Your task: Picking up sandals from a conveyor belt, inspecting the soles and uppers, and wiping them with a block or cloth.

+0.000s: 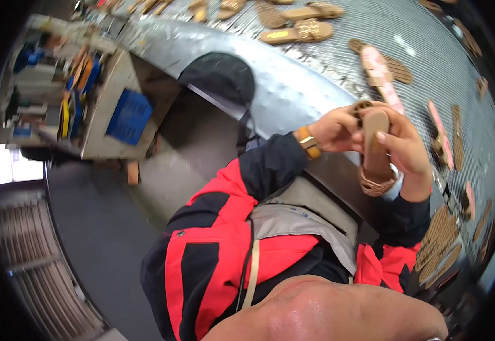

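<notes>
A tan sandal (377, 150) is held up in front of me, its insole facing me and its woven strap lowest. My right hand (409, 142) grips its right edge, thumb pressed on the insole and the other fingers behind. My left hand (337, 129), with a tan band at the wrist, has its fingers closed at the sandal's left edge near the upper end. A small dark brown piece (363, 107) shows by the left fingertips; I cannot tell whether it belongs to the sandal.
Beyond my hands runs a ribbed grey belt (372, 25) with sandals and brown soles lying on it. A smooth metal edge (293, 85) borders it. A black rounded seat or cover (219, 79) stands to the left. Farther left is a bench with a blue panel (129, 116).
</notes>
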A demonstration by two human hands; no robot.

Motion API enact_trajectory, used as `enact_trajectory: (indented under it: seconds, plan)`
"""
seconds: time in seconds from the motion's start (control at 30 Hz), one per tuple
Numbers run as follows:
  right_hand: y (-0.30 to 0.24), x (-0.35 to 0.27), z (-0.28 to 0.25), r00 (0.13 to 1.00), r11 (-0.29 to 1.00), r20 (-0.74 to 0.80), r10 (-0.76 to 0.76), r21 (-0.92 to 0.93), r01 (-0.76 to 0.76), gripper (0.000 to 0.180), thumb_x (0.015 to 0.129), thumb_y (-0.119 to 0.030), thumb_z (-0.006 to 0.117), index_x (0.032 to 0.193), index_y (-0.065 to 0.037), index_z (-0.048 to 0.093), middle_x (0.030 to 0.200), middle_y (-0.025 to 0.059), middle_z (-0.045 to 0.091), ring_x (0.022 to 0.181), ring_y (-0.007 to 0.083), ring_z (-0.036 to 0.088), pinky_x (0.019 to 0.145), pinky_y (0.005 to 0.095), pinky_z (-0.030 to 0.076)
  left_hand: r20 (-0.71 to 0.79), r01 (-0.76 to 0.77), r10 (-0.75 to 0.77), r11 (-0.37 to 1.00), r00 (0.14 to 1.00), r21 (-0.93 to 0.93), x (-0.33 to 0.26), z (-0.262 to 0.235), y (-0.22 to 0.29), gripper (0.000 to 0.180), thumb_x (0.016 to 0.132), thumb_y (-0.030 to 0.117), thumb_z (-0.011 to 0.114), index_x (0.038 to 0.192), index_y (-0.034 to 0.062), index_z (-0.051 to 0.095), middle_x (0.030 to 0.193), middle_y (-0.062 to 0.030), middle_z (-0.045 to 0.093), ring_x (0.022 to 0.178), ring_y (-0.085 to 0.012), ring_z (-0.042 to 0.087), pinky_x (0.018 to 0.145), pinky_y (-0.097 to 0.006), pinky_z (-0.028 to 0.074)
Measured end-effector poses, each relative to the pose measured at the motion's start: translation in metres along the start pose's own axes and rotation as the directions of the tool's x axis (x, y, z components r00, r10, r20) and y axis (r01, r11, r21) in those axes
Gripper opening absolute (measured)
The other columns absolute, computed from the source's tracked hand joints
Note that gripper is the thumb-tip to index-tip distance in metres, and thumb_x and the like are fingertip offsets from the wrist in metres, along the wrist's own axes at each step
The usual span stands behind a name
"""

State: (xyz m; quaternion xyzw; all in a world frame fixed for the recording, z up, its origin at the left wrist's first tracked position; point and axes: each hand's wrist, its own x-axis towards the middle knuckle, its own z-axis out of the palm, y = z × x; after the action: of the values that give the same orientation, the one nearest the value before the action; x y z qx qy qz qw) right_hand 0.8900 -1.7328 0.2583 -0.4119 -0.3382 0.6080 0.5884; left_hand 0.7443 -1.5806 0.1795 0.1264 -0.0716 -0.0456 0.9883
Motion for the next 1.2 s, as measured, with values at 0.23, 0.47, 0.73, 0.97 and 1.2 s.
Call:
enact_trajectory:
  seconds: [0.23,0.47,0.73,0.97,1.2]
  plan:
    - [0.009,-0.004,0.029,0.971,0.714,-0.140,-0.193,-0.699,0.041,0.055,0.099,-0.008,0.065,0.149,0.000,0.043,0.124,0.0191,0.067,0.109,0.0329,0.071,0.091,0.0430,0.059,-0.245,-0.353,0.446,0.870,0.861,0.344,0.014,0.013,-0.025,0.026,0.103,0.009,0.053,0.128,0.0052,0.058,0.106,-0.0093,0.067,0.089,-0.0174,0.068,0.078,-0.034,0.058]
    - [0.041,0.002,0.073,0.800,-0.103,-0.153,-0.581,-0.961,-0.258,0.069,0.085,-0.018,0.082,0.142,-0.002,0.047,0.118,0.0197,0.064,0.105,0.0407,0.065,0.090,0.0486,0.052,-0.295,-0.434,0.603,0.765,0.741,0.476,0.019,0.009,-0.012,0.016,0.102,0.012,0.057,0.116,0.0071,0.063,0.103,-0.0051,0.067,0.093,-0.0145,0.067,0.082,-0.031,0.057]
    - [0.054,0.009,0.055,0.801,-0.113,-0.154,-0.579,-0.957,-0.266,0.047,0.078,-0.026,0.085,0.112,-0.003,0.062,0.102,0.0160,0.067,0.099,0.0374,0.062,0.087,0.0495,0.048,-0.197,-0.538,0.635,0.751,0.747,0.383,0.012,-0.001,0.009,0.033,0.107,0.030,0.043,0.108,0.0031,0.063,0.101,-0.0165,0.070,0.100,-0.0322,0.069,0.094,-0.045,0.056]
    - [0.058,0.013,0.057,0.791,-0.095,-0.112,-0.602,-0.973,-0.210,0.050,0.081,-0.027,0.082,0.117,0.001,0.062,0.106,0.0147,0.068,0.103,0.0349,0.063,0.090,0.0479,0.049,-0.262,-0.449,0.569,0.799,0.779,0.401,0.007,-0.002,0.021,0.045,0.110,0.037,0.034,0.105,0.0012,0.062,0.102,-0.0178,0.069,0.105,-0.0349,0.067,0.102,-0.049,0.051]
    - [0.054,0.003,0.045,0.837,-0.138,-0.085,-0.540,-0.972,-0.188,0.050,0.084,-0.029,0.080,0.119,0.002,0.062,0.106,0.0137,0.069,0.103,0.0312,0.064,0.084,0.0444,0.051,-0.197,-0.455,0.567,0.787,0.800,0.416,0.011,0.006,0.011,0.051,0.111,0.045,0.035,0.110,0.0006,0.061,0.104,-0.0158,0.065,0.107,-0.0339,0.062,0.103,-0.048,0.049]
